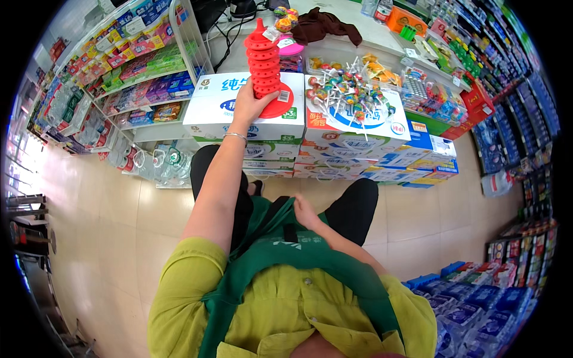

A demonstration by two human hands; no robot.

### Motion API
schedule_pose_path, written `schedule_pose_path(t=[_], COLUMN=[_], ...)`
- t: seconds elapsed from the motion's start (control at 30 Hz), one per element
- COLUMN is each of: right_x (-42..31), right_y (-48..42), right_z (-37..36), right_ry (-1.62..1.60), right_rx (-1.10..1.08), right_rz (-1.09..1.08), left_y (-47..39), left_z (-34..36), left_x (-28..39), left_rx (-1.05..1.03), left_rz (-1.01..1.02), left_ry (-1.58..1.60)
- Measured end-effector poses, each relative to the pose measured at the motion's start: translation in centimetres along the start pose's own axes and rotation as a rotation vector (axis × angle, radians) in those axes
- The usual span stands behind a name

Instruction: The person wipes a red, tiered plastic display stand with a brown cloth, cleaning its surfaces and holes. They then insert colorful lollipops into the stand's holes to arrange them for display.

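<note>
A red plastic lollipop display stand (pixel 262 60), tiered and full of small holes, stands on a white milk carton (pixel 210 96). My left hand (pixel 250 104) is wrapped around its lower part, with the thumb above the round base. To the right, a loose pile of wrapped lollipops (pixel 351 91) lies on another milk carton (pixel 329 123), sticks pointing many ways. My right hand (pixel 306 212) is down at my lap, its fingers closed on a fold of the green apron (pixel 273 219). Part of that grip is hidden.
A wire rack of packaged sweets (pixel 147 67) stands at left. Behind the cartons, the counter (pixel 331 15) bears a brown cloth (pixel 327 27), a pink-lidded tub (pixel 290 47) and more lollipops (pixel 285 19). Shrink-wrapped bottles (pixel 470 308) are stacked at lower right.
</note>
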State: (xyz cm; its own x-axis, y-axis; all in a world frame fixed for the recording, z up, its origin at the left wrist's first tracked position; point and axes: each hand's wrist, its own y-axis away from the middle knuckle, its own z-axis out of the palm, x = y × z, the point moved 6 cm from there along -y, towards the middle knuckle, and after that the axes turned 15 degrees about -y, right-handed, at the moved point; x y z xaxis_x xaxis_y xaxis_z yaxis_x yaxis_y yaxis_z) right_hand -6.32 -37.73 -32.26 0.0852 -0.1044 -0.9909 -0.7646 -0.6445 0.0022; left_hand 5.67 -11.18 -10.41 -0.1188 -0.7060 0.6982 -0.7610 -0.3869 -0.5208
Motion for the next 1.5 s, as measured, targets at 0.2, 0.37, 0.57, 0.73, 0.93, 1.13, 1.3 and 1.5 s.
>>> schedule_pose_path(t=[0.2, 0.37, 0.57, 0.73, 0.93, 1.13, 1.3, 1.5], right_x=[-9.0, -21.3, -26.5, -22.6, -22.2, -27.6, -28.1, -28.3], right_y=[-1.1, -8.0, -18.3, -24.3, -26.1, -22.0, -19.6, -18.2], right_z=[-3.2, -4.9, -7.9, -7.5, -7.7, -13.5, -14.9, -14.1], right_ry=[0.254, 0.525, 0.904, 1.497, 1.503, 0.120, -0.912, -0.933], right_rx=[0.079, -0.155, 0.149, 0.041, -0.046, 0.159, 0.027, 0.318], right_rz=[-0.173, -0.430, -0.813, -0.462, -0.368, -0.423, -0.495, -0.607], left_y=[-0.2, -0.3, -0.2, -0.1, -0.5, -0.6, -0.5, -0.6], left_z=[-0.2, 0.0, -0.5, -0.6, 0.0, 0.2, 1.5, 1.5], left_x=[-0.4, -1.7, -0.5, -0.5, -1.3, 0.0, 0.9, 0.9], left_rx=[0.011, 0.028, 0.066, 0.018, -0.021, -0.016, 0.172, 0.186], left_rz=[-0.039, -0.042, -0.015, -0.069, -0.125, -0.174, -0.117, -0.080], left_ry=[-0.023, -0.084, 0.061, 0.037, 0.068, -0.004, -0.005, 0.010])
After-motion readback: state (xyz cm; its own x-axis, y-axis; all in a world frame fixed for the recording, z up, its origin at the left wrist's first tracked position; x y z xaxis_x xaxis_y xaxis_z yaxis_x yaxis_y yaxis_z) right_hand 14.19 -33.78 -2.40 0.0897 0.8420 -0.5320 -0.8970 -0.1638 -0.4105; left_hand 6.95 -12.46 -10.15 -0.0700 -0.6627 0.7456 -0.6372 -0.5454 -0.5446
